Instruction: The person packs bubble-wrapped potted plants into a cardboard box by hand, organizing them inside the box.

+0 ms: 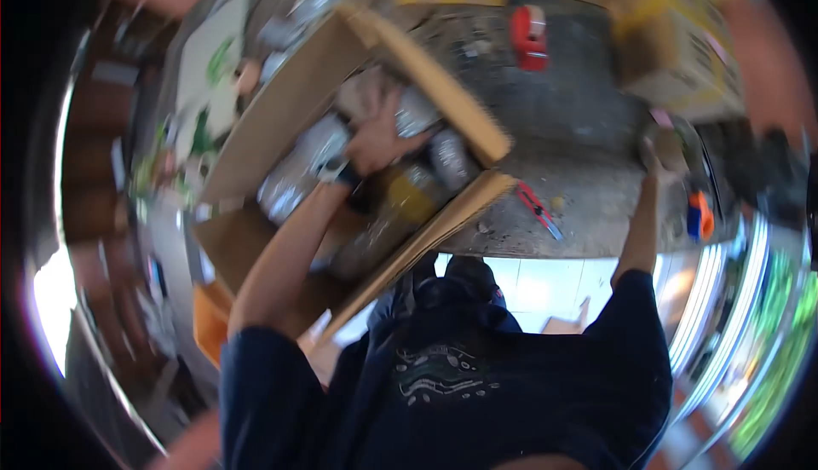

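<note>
My left hand (375,142) reaches into an open cardboard box (294,99), its fingers spread over the packages inside. Under and around it lie clear plastic-wrapped bundles (302,167), one of them with a yellowish part (409,196). What exactly the bundles contain is hidden by the wrapping and blur. Over at the table's right side, my right hand (653,161) closes on a small tan object (670,149), too blurred to name. An orange and blue object (700,216) lies just beyond that hand.
A red tape dispenser (530,40) sits on the dark worktable (567,116). Nearer the front edge lies a red box cutter (538,207). Yellow-taped cartons (682,61) line the back and right. More wrapped items (294,14) are behind the box.
</note>
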A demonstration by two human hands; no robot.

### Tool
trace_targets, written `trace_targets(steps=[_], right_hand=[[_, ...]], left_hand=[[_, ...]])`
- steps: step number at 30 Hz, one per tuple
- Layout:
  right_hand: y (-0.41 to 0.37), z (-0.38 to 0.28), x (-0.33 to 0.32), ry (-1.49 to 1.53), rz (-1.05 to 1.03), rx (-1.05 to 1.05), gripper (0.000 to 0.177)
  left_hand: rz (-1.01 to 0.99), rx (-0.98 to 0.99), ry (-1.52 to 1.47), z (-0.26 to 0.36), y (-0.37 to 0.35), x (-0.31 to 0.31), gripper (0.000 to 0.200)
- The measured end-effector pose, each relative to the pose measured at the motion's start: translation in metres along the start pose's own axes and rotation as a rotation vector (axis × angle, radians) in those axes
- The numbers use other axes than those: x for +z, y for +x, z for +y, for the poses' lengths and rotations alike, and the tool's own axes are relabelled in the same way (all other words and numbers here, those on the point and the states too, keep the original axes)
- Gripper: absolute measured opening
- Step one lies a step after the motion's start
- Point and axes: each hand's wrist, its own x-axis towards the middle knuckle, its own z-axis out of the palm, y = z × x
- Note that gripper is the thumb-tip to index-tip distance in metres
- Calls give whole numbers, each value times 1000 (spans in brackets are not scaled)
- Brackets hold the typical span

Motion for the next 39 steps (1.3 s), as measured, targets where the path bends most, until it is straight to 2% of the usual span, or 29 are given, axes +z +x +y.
trace_targets(steps=[1,4,6,7,9,12,13,15,16,17,20,22,24,27,29,32,35,39], right_hand=[[13,2,6,-88,-17,4,127],[26,4,13,-246,-4,19,120],[23,-3,10,-254,53,28,116],[20,-7,9,-239,86,31,114],[13,-18,0,-160,150,27,110],[-25,-57,-27,204,118,-142,104],[-60,-99,-46,513,57,-304,93],[-100,-158,-94,585,-98,-445,91],[-114,-184,-115,621,-180,-514,90],[-124,-204,-141,586,-283,-462,89],[-146,-243,-187,1115,-605,-497,91],[-180,-298,-192,1177,-836,-589,91],[-226,-374,-177,1084,-1131,-785,91],[-312,-493,-133,652,-1555,-1253,93],[-373,-531,-101,281,-1709,-1518,94],[-437,-528,-66,-466,-1708,-1845,93],[-477,-493,-29,-900,-1660,-2020,102],[-512,-479,-22,-1078,-1608,-2044,96]], left_hand=[[8,-3,58,-2,1,1,107],[65,-11,-56,-13,1,15,110],[-149,-139,15,14,-2,-19,112],[-152,-132,35,16,-1,-29,111],[-184,-106,70,15,-6,-42,111],[-2,-8,-104,-2,-27,-73,96],[-64,-20,-85,6,-48,-102,85],[-10,15,-27,-5,-91,-113,79],[-60,12,-21,-8,-112,-119,83],[-110,7,-13,-12,-133,-122,87],[-319,-114,181,-29,-179,-105,106],[-387,-187,212,-44,-191,-76,117],[-464,-216,252,-58,-192,-62,125],[-561,-196,259,-81,-182,-59,129],[-557,-30,353,-111,-173,-28,131],[-510,-13,323,-121,-170,-22,137],[-548,-57,284,-107,-170,-40,138],[-562,-84,298,-96,-171,-58,138]])
